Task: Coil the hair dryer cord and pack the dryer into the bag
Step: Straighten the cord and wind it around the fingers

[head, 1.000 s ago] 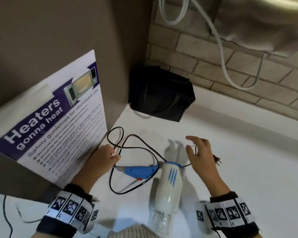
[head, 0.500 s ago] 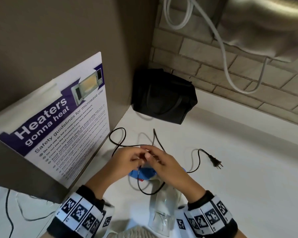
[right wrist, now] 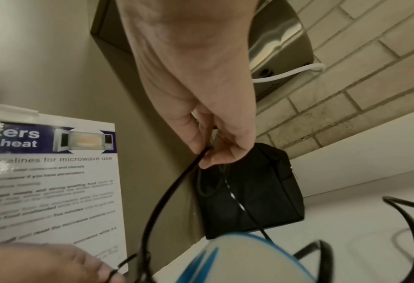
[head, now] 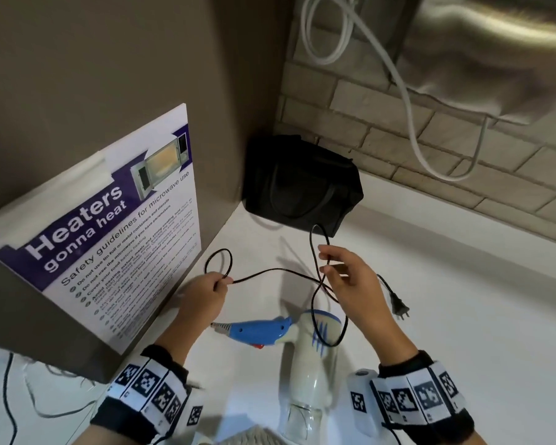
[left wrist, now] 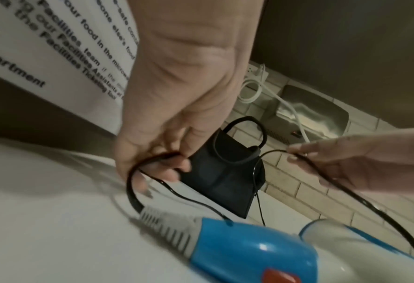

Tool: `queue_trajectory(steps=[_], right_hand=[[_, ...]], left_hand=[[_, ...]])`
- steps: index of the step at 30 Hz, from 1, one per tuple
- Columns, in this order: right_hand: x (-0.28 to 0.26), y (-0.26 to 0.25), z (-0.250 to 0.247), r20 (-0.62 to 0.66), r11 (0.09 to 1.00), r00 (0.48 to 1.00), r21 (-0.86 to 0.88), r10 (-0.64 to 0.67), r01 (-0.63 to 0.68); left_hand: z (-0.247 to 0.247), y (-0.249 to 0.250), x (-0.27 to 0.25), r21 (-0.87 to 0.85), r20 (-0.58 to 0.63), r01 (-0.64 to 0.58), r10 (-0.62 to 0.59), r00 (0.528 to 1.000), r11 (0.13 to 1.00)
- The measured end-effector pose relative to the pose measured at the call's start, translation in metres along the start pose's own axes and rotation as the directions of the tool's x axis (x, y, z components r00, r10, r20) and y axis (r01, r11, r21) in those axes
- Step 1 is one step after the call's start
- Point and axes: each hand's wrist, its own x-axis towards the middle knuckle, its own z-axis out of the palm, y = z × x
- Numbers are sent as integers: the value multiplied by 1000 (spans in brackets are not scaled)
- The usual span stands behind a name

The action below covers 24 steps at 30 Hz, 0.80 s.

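A white hair dryer with a blue handle lies on the white counter between my hands. Its black cord runs from the handle end up into my left hand, which pinches a small loop of it. The cord then stretches right to my right hand, which pinches another raised loop between thumb and fingers. The plug lies on the counter to the right. The black bag stands zipped in the back corner. The pinches also show in the wrist views: left hand, right hand.
A microwave safety poster leans on the brown panel at left. A brick wall runs behind, with a steel wall appliance and its white cable hanging above the counter. Thin wires lie at the bottom left.
My hands were together over the dryer handle half a second ago. They have drawn apart, stretching cord between them, and the right hand has lifted a new loop toward the bag.
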Motion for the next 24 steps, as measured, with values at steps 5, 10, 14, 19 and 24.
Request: queue_trajectory(steps=[5,10,14,19,24], right_hand=[[4,4,1,13,982,1000,-187,-15,18],[-2,-21,12,115,900,935,-253,-337,355],[-1,-45,23,232,770,826,-299,-514,564],[16,-47,15,108,905,909,-98,-403,413],[20,-33,2,237,972,963,-165,-126,168]], left_hand=[[-12,14,-8,-168,36,-120,128,991,978],[-28,52,-28,-216,108,-308,336,936,927],[-37,84,-45,-358,249,-339,439,863,870],[-54,104,-57,-667,412,-145,523,746,731],[-48,112,-52,-812,398,27,520,756,583]])
